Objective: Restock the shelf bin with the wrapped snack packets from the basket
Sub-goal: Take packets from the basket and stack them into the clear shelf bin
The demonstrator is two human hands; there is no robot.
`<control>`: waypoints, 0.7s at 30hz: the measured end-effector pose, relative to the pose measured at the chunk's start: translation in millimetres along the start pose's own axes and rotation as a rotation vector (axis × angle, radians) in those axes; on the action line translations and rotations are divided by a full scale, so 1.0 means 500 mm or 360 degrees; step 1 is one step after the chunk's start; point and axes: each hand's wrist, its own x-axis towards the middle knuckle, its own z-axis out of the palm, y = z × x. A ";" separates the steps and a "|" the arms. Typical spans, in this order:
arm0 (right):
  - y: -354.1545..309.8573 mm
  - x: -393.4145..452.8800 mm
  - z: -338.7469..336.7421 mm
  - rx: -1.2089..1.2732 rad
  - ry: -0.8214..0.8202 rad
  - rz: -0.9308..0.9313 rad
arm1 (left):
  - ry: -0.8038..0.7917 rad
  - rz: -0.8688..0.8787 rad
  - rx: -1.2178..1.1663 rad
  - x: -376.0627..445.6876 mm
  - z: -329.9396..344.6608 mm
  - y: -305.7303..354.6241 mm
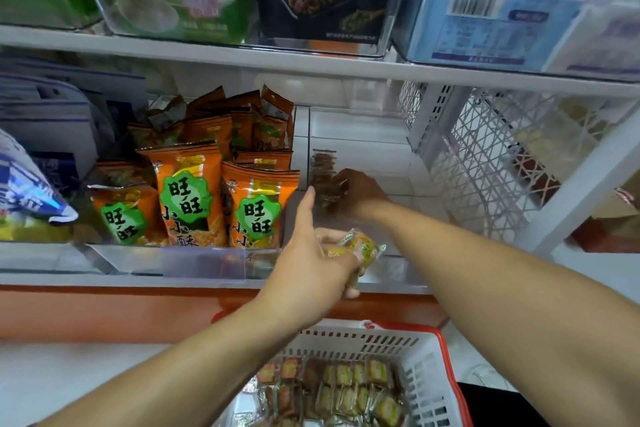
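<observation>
Head view, white shelf (pixel 346 71), left hand (pixel 311 253) gripping packets (pixel 360 248), right hand (pixel 360 191) pinching brown packets (pixel 323 170).

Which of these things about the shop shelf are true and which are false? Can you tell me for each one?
1. The right hand is inside the clear shelf bin, placing brown packets. True.
2. The left hand holds nothing. False: it grips yellow-green wrapped packets.
3. The basket has a red rim. True.
4. The basket is empty. False: many wrapped snack packets still lie in it.
5. The orange snack bags sit left of the bin being filled. True.
</observation>
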 end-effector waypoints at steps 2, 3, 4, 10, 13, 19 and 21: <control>-0.001 0.015 0.018 0.0114 0.0082 0.0079 | 0.0036 -0.0002 -0.0031 0.002 -0.001 0.000; 0.001 0.020 0.024 0.0179 0.0098 0.0132 | 0.0045 -0.0009 -0.0059 0.001 -0.001 0.000; 0.004 0.024 0.029 0.0230 0.0102 0.0188 | 0.0046 -0.0019 -0.0082 0.000 -0.001 -0.002; 0.000 0.031 0.029 0.0052 0.0024 0.0220 | 0.0025 -0.0043 -0.0103 -0.005 -0.006 -0.003; -0.012 0.029 0.031 -0.0052 0.0013 0.0057 | 0.0012 -0.0051 -0.0129 -0.006 -0.011 0.000; -0.017 0.003 -0.018 0.0125 -0.0022 0.0095 | 0.0091 -0.0076 -0.0412 -0.018 -0.013 0.004; -0.027 -0.034 -0.049 0.0297 0.0048 -0.0015 | 0.0133 -0.0090 -0.0566 -0.020 -0.017 0.004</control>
